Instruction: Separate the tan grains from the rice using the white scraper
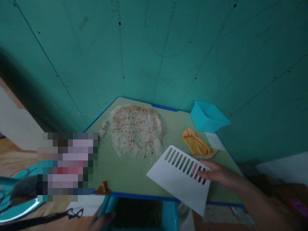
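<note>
In my right hand (205,170) is a flat white slotted scraper (179,183), held at its right end beside the row of slots. It is tilted above the front right of the pale green board (130,179). A spread pile of white grains mixed with tan kernels (137,131) lies just beyond its far left corner. At the bottom edge, my left hand (102,221) is partly cut off. Its fingers curl over the left rim of a blue bin (169,213), which holds a dark mass of small grains (138,213).
A folded orange-yellow cloth (198,144) and a turquoise tub (209,117) are on the board's right side, near a white paper (214,141). An orange scrap (104,188) lies at the front left edge. A green wall (154,48) stands behind. The left area is pixelated.
</note>
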Tool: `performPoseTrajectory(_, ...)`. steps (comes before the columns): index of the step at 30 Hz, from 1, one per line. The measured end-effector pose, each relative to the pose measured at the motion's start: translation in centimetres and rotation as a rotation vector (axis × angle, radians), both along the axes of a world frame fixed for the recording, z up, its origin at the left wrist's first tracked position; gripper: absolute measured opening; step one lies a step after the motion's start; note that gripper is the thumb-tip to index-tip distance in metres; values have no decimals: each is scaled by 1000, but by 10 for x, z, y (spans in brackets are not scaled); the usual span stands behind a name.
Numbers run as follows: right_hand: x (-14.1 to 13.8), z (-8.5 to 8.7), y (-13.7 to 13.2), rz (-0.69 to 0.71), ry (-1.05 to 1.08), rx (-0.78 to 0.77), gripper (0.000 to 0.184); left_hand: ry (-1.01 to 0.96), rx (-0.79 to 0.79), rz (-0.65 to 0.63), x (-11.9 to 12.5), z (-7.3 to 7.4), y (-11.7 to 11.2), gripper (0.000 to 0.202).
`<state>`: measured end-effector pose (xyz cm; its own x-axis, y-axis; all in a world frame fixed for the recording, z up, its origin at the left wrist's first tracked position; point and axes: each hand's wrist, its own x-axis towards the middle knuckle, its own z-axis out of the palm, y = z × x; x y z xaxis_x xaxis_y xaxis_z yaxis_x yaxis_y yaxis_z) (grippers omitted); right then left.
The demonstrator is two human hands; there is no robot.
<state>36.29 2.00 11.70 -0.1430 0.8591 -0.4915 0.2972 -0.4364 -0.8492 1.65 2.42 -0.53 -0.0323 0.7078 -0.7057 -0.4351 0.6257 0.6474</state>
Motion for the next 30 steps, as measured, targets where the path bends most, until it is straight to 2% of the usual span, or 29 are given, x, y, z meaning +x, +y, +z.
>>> performPoseTrajectory(5,-6,-2,2,68,35,-28,42,-147,-46,-13,3,20,-2,69)
performPoseTrajectory(8,-4,-2,3,74,48,-41,43,-171,-58,-1,3,25,-3,70)
performPoseTrajectory(15,9,4,5,-33,-22,12,43,-179,-74,22,3,21,-1,72)
performPoseTrajectory(19,6,2,6,8,7,-25,43,-187,-78,27,5,22,-2,67)
performPoseTrajectory(24,-9,-2,-5,117,58,-96,39,-189,-54,12,5,22,-2,65)
performPoseTrajectory(30,-9,1,-17,20,101,-108,42,-131,-35,-37,4,11,-4,58)
